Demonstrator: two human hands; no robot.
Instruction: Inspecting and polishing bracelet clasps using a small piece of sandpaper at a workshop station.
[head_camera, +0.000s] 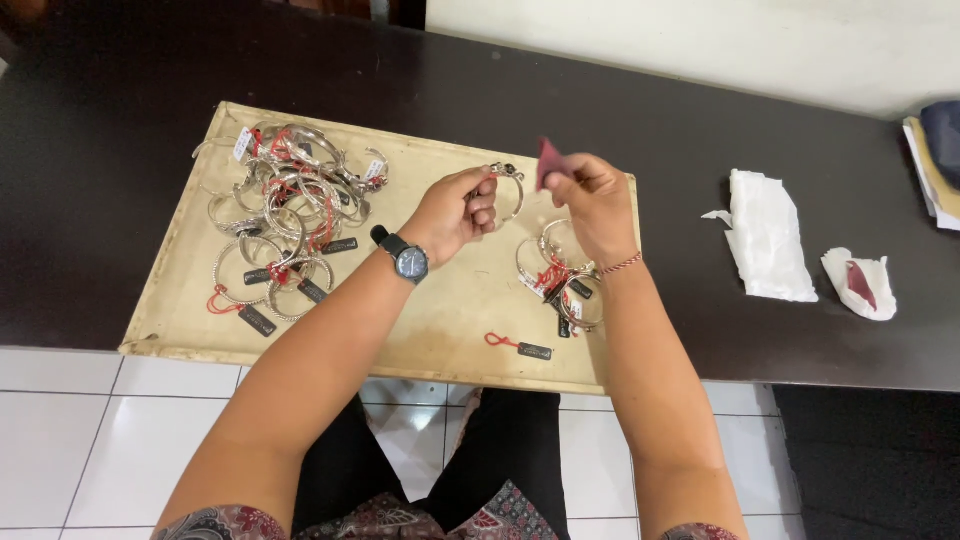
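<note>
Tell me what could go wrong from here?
1. The bangle is pinched only by the left hand in the air; it may slip onto the tray.
2. The right hand is just above the small pile; it may knock it.
3. The loose tag lies near the tray edge and could fall.

Silver bangle (507, 185) pinched in left hand (455, 213) above tray, dark red cloth (550, 163) gripped in right hand (597, 200), held just beside bangle.
</note>
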